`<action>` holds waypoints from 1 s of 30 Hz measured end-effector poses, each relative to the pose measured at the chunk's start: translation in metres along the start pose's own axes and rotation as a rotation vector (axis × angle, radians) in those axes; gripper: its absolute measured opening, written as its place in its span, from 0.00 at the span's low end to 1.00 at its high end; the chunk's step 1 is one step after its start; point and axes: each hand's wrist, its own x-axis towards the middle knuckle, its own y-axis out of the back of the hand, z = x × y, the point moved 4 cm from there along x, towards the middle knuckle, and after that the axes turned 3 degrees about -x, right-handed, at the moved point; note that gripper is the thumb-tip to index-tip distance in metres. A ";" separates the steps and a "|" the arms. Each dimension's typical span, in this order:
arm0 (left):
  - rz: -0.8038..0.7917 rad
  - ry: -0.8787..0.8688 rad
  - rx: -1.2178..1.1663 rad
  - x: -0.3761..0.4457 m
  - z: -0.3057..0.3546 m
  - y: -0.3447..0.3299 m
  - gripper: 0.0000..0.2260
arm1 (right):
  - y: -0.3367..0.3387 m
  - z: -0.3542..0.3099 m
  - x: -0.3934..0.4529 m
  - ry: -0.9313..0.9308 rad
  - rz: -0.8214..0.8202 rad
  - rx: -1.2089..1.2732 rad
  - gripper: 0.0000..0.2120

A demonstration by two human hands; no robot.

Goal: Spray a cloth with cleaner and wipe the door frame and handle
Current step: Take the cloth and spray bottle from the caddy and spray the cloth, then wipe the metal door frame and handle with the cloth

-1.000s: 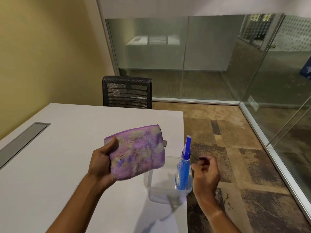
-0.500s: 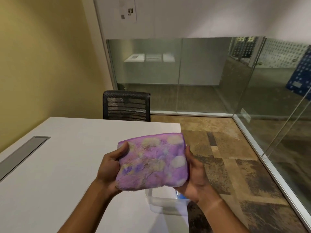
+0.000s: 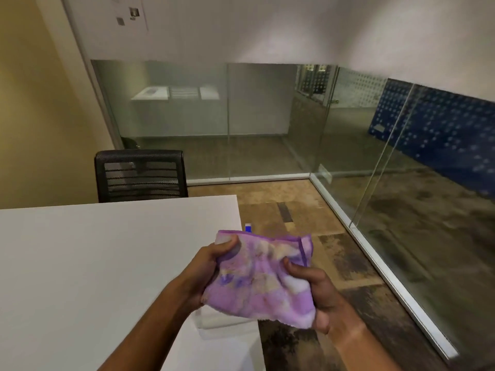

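Observation:
A folded purple cloth (image 3: 263,279) with pale blotches is held up over the table's right edge. My left hand (image 3: 211,266) grips its left side, thumb on top. My right hand (image 3: 313,293) grips its right side, thumb pressed into the fabric. Only the blue tip of the spray bottle (image 3: 248,227) shows above the cloth; the rest is hidden behind it. A clear plastic tub (image 3: 214,321) sits under the cloth at the table's edge, mostly covered. A glass door (image 3: 417,188) with thin metal framing stands to the right; no handle is visible.
A white table (image 3: 101,263) fills the lower left. A black mesh chair (image 3: 140,175) stands at its far end. Glass partitions (image 3: 209,116) line the back and right over patterned carpet (image 3: 302,218). A yellow wall (image 3: 34,103) is on the left.
My right hand came off the spray bottle and took hold of the cloth's right side. Both hands now crumple the cloth, lower and further right. The view has tilted up.

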 end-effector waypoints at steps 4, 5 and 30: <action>0.018 -0.219 0.292 0.020 0.002 -0.036 0.17 | 0.024 -0.005 -0.029 0.081 0.117 0.058 0.24; 0.046 -0.303 0.431 0.024 0.004 -0.045 0.17 | 0.031 -0.008 -0.038 0.120 0.164 0.069 0.21; -0.463 -1.023 1.503 0.122 -0.182 -0.461 0.36 | 0.232 -0.170 -0.391 1.232 1.519 -0.868 0.39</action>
